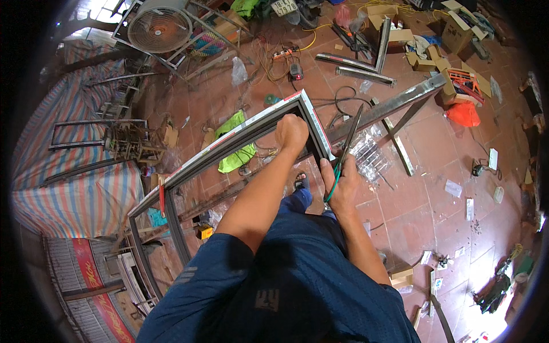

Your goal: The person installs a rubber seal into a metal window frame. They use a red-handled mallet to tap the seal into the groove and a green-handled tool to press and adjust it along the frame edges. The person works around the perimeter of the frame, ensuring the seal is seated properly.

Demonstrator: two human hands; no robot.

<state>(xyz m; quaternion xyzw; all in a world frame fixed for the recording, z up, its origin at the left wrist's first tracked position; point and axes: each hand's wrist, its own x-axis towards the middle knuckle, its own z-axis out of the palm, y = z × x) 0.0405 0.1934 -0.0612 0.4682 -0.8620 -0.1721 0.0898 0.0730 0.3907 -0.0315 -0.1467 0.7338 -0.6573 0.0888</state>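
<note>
A dark window frame (223, 144) with white-and-red film along its outer edge reaches from the lower left up to a corner ahead of me. My left hand (292, 135) is curled into a fist against the inner side of that corner; whatever its fingers pinch is hidden. In my right hand (343, 186) is a pair of scissors (350, 137) with green handles, its long blades pointing away from me. The right thumb lies by the end of the frame's short side. Farther left, a narrow red object (162, 198) hangs at the frame's edge.
Under the frame runs a long metal beam (394, 103). Loose metal profiles (355, 63), cables and open cardboard boxes (457, 34) lie ahead on the tiled floor. A round fan (159, 30) stands far left, near striped sheeting (74, 194). Clear plastic wrapping (372, 153) lies right of the scissors.
</note>
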